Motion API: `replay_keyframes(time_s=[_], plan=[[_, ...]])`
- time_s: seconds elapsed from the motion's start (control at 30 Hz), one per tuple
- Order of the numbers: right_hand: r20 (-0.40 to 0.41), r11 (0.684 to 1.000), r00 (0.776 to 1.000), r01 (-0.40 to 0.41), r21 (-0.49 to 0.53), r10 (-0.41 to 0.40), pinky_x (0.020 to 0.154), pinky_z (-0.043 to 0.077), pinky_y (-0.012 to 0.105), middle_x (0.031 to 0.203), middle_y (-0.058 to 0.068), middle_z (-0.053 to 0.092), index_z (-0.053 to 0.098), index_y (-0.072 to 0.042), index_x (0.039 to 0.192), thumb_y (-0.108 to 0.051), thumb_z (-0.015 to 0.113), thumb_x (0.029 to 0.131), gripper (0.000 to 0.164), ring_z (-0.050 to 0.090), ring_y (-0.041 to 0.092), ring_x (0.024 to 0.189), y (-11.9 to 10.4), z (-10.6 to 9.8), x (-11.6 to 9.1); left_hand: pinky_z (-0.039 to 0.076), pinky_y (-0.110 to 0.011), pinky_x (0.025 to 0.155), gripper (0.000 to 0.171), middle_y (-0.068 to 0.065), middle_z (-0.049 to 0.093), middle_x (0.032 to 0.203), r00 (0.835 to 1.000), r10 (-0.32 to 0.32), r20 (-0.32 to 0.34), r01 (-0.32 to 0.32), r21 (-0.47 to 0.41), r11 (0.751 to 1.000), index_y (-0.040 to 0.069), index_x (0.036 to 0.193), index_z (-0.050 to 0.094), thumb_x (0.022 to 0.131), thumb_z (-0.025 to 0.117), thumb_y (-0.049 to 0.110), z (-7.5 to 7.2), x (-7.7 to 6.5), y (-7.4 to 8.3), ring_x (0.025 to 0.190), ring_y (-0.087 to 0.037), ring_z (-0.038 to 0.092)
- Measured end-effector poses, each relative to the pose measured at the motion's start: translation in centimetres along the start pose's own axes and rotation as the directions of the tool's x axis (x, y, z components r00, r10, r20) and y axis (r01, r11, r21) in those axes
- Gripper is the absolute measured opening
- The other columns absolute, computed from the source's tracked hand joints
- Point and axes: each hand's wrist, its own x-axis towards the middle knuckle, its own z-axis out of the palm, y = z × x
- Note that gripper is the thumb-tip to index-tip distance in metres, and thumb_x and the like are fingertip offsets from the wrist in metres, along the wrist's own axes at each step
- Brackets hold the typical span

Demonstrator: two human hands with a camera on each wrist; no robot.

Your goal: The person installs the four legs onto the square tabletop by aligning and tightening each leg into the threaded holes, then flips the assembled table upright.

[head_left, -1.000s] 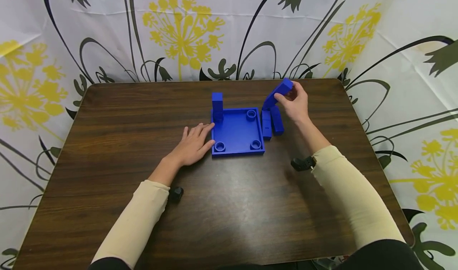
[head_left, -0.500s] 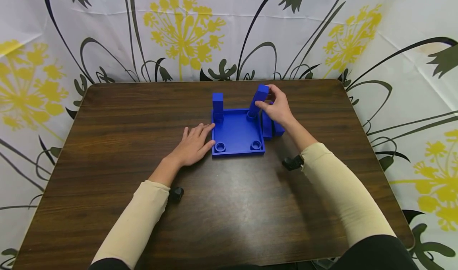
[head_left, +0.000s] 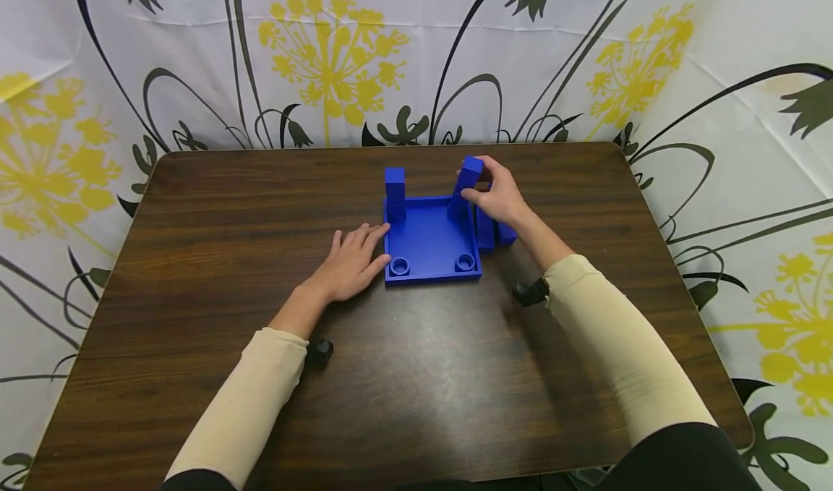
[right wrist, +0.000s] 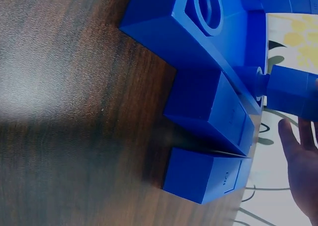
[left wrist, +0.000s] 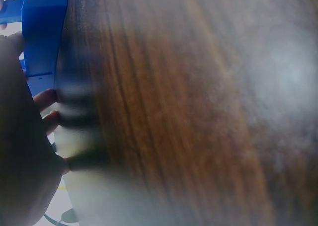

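Observation:
A blue square toy tabletop (head_left: 429, 241) with a raised rim lies underside up, round sockets in its corners. One blue leg (head_left: 395, 187) stands upright in the back-left corner. My right hand (head_left: 500, 194) pinches a second blue table leg (head_left: 468, 173) between thumb and fingers, tilted slightly right over the back-right socket. In the right wrist view, that leg's narrow neck (right wrist: 265, 83) meets the socket. My left hand (head_left: 351, 263) lies flat on the table, fingers spread, with fingertips and thumb against the tabletop's left side. The two front sockets (head_left: 400, 266) hold no legs.
Two more blue legs lie side by side right of the tabletop, the nearer one (right wrist: 213, 107) against its wall and the other (right wrist: 203, 176) just beyond. All rest on a brown wood-grain table (head_left: 228, 209). A floral curtain (head_left: 208, 57) hangs behind.
My right hand has carried the leg left from above the loose legs to the back-right socket, turned it more upright and lowered it there. My left hand has stayed put.

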Motion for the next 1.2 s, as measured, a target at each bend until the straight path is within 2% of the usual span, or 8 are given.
replay_keyframes(time_s=[0.13,0.3,0.43,0.63,0.8,0.93,1.07,1.2], plan=[[0.078,0.998,0.996,-0.043,0.054,0.039,0.105,0.040,0.045,0.135,0.021,0.057,0.046,0.003,0.138,0.015,0.058,0.088,0.053,0.051,0.034,0.127,-0.7,-0.2,0.0,-0.001,-0.065,0.111,0.066,-0.012,0.022,0.159,1.000,0.001,0.002,-0.001,0.002,1.000,0.022,0.159,0.012,0.104,0.028,0.055,-0.1,0.0,0.0,0.148,-0.032,0.011],[0.119,0.997,0.993,-0.024,0.075,0.015,0.107,0.038,0.042,0.136,0.018,0.057,0.046,-0.003,0.142,0.012,0.061,0.090,0.057,0.051,0.029,0.129,1.2,0.0,0.8,-0.001,-0.065,0.111,0.065,-0.012,0.022,0.159,1.000,-0.001,0.001,0.001,-0.005,1.000,0.021,0.159,0.014,0.104,0.031,0.052,-0.1,0.0,0.0,0.148,-0.032,0.011],[0.104,0.998,0.995,-0.010,0.055,0.004,0.104,0.041,0.041,0.132,0.018,0.059,0.050,-0.004,0.140,0.006,0.068,0.088,0.056,0.055,0.029,0.124,1.3,0.0,0.8,-0.001,-0.065,0.111,0.065,-0.012,0.022,0.159,1.000,-0.002,0.001,0.002,-0.013,1.000,0.021,0.159,0.014,0.105,0.032,0.051,-0.1,0.0,0.1,0.148,-0.033,0.011],[0.051,0.997,0.999,0.005,-0.075,-0.001,0.099,0.044,0.045,0.125,0.016,0.061,0.057,-0.004,0.133,-0.005,0.078,0.084,0.053,0.059,0.030,0.113,1.4,0.0,0.8,-0.001,-0.065,0.111,0.064,-0.012,0.024,0.158,1.000,-0.004,-0.011,0.003,-0.015,1.000,0.022,0.159,0.015,0.105,0.033,0.050,-0.1,0.0,0.1,0.148,-0.032,0.012],[-0.010,0.983,1.000,-0.020,-0.183,0.018,0.094,0.045,0.046,0.112,0.015,0.065,0.060,-0.003,0.123,-0.017,0.084,0.080,0.051,0.059,0.029,0.106,1.2,0.2,0.8,-0.001,-0.065,0.111,0.064,-0.012,0.023,0.158,1.000,-0.004,-0.013,0.003,-0.016,1.000,0.022,0.159,0.015,0.105,0.033,0.050,-0.1,-0.1,0.1,0.148,-0.032,0.011],[-0.048,0.971,0.998,-0.054,-0.232,0.044,0.094,0.044,0.044,0.110,0.012,0.065,0.060,-0.005,0.121,-0.024,0.086,0.078,0.054,0.057,0.028,0.107,1.1,0.4,0.8,-0.002,-0.065,0.111,0.064,-0.013,0.022,0.159,1.000,-0.003,-0.005,0.003,-0.013,1.000,0.022,0.159,0.013,0.105,0.031,0.051,-0.1,0.0,0.1,0.148,-0.033,0.011],[-0.037,0.965,0.998,-0.066,-0.253,0.059,0.096,0.042,0.044,0.112,0.012,0.064,0.059,-0.005,0.123,-0.024,0.087,0.076,0.058,0.056,0.028,0.109,1.1,0.3,0.7,-0.002,-0.064,0.111,0.065,-0.012,0.021,0.159,1.000,-0.008,0.002,0.008,-0.012,1.000,0.023,0.159,0.012,0.104,0.029,0.053,-0.1,0.0,0.1,0.148,-0.033,0.010],[-0.003,0.970,0.998,-0.058,-0.234,0.059,0.099,0.041,0.049,0.117,0.015,0.063,0.056,-0.003,0.127,-0.015,0.086,0.077,0.059,0.056,0.030,0.111,1.2,0.0,0.6,-0.003,-0.064,0.112,0.065,-0.012,0.022,0.159,1.000,-0.012,0.004,0.013,-0.012,1.000,0.023,0.159,0.012,0.104,0.030,0.054,-0.1,-0.1,0.2,0.148,-0.031,0.010]])
